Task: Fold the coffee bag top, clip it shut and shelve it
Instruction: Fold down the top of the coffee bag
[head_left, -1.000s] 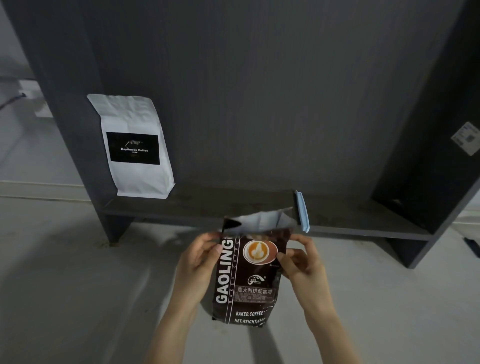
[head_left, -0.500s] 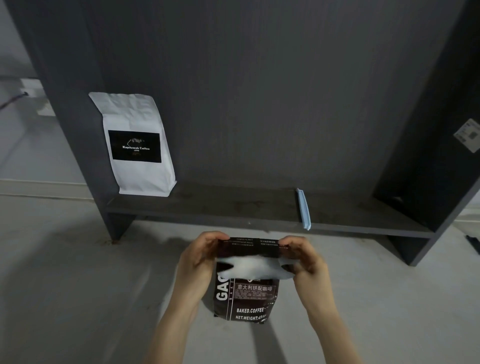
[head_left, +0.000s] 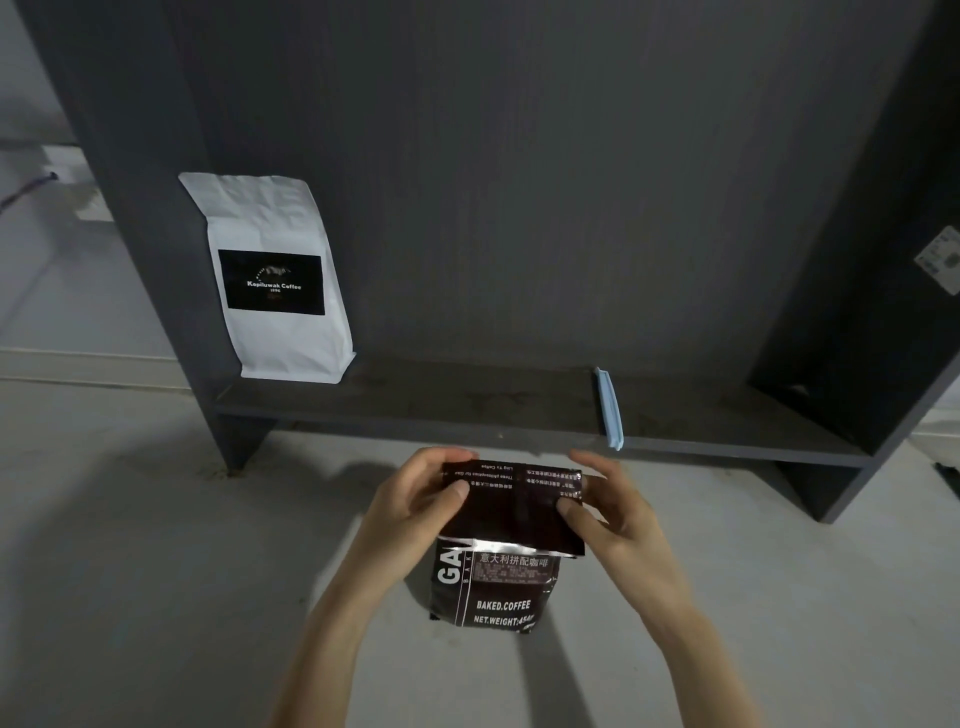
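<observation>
A dark brown coffee bag (head_left: 493, 592) with white lettering is held upright above the floor, its top flap folded forward and down over the front. My left hand (head_left: 415, 499) pinches the flap's left edge, thumb on the front. My right hand (head_left: 608, 504) presses the flap's right edge, its upper fingers spread. A pale blue bag clip (head_left: 609, 408) lies on the low dark shelf (head_left: 467, 410), just beyond and right of my right hand.
A white coffee bag (head_left: 275, 275) with a black label stands at the shelf's left end against the side panel. The shelf unit's right side panel (head_left: 857, 312) carries a small sticker. Grey floor (head_left: 130, 545) lies in front.
The bag's top stood open showing its silver lining; both hands have folded it forward and down, so the flap's printed back now covers the upper front of the bag.
</observation>
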